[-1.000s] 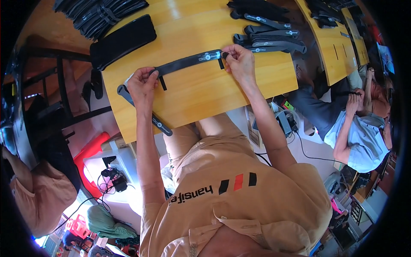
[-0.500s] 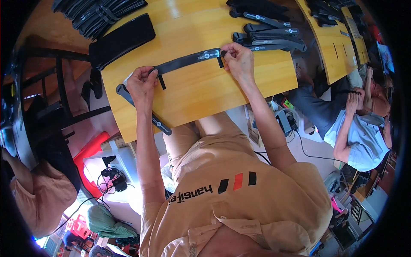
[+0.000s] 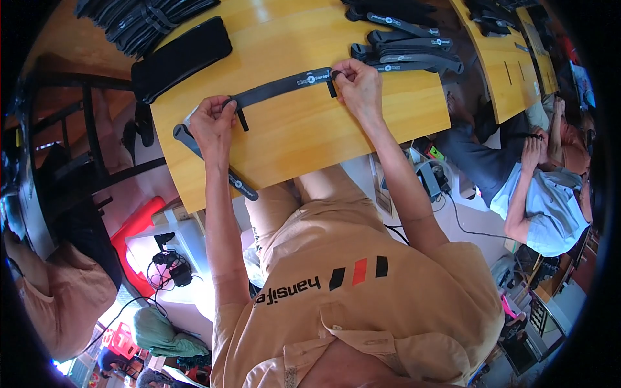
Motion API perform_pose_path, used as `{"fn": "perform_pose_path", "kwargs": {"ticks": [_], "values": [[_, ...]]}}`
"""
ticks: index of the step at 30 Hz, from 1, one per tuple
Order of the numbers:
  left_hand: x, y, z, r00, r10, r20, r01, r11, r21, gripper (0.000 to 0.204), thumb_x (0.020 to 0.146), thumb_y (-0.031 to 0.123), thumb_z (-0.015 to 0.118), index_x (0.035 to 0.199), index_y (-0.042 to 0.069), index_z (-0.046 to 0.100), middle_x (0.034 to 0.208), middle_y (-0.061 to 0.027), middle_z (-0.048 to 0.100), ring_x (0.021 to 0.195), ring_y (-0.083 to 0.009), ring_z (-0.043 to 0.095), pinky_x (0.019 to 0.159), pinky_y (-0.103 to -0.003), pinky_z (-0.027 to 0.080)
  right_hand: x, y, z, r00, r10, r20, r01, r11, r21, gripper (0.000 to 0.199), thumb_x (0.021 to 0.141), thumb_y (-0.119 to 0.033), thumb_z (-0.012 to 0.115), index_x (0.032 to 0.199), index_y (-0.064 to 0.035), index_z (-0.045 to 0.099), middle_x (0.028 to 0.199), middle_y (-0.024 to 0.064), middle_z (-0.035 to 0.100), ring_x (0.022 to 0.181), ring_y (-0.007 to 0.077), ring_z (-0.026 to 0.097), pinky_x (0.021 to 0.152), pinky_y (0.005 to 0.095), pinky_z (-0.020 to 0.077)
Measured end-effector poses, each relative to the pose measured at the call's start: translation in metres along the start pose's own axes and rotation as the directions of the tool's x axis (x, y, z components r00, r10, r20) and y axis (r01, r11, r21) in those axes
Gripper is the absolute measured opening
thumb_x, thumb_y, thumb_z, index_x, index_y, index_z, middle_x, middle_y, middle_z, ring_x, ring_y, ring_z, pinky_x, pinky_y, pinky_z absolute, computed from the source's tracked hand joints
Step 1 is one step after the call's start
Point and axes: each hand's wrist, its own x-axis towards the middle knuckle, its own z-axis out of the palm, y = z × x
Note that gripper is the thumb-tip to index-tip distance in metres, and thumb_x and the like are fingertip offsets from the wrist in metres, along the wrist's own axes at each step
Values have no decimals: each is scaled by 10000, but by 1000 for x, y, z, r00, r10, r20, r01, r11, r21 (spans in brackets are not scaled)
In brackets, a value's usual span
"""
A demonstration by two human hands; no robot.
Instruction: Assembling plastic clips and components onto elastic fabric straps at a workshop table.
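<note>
A dark grey strap [image 3: 278,87] with white print is stretched between my hands, just over the yellow table. At its left end, my left hand [image 3: 213,124] pinches it with thumb and fingers, where the tip looks curled. My right hand [image 3: 359,88] pinches the right end, also curled between the fingertips. Short black marks lie on the tabletop below the strap's ends: a left mark [image 3: 242,119] and a right mark [image 3: 332,87]. Another printed strap [image 3: 242,185] with a rounded end lies beneath my left forearm, partly hidden, along the table's near left edge.
On the yellow table [image 3: 291,142], a black flat pad [image 3: 184,58] lies at the left beside a bundled stack of black straps [image 3: 139,26]. Several finished-looking straps [image 3: 414,48] are piled at the far right. A person in light blue [image 3: 543,207] sits to the right, another person [image 3: 71,297] to the left.
Both hands keep hold of the strap, nearly in place. The fingers of my left hand have shifted slightly at its left end. The whole view has moved a little.
</note>
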Motion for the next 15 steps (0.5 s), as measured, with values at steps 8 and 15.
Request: {"fn": "perform_pose_path", "kwargs": {"ticks": [8,15], "values": [[2,-6,1,1000,23,-12,-23,999,-29,132,769,46,659,873,-32,636,666,-47,613,536,-72,550,515,-184,450,3,10,3,996,-78,-43,77,997,-24,92,700,-2,581,765,32,636,601,117,608,532,169,586,524,278,455],[1,-7,1,999,31,-10,-32,999,-22,121,771,39,657,868,-29,637,663,-42,607,538,-68,545,511,-183,443,1,4,3,1000,2,-28,-3,999,-38,90,693,-13,595,761,26,639,606,116,613,543,182,598,532,284,463]]}}
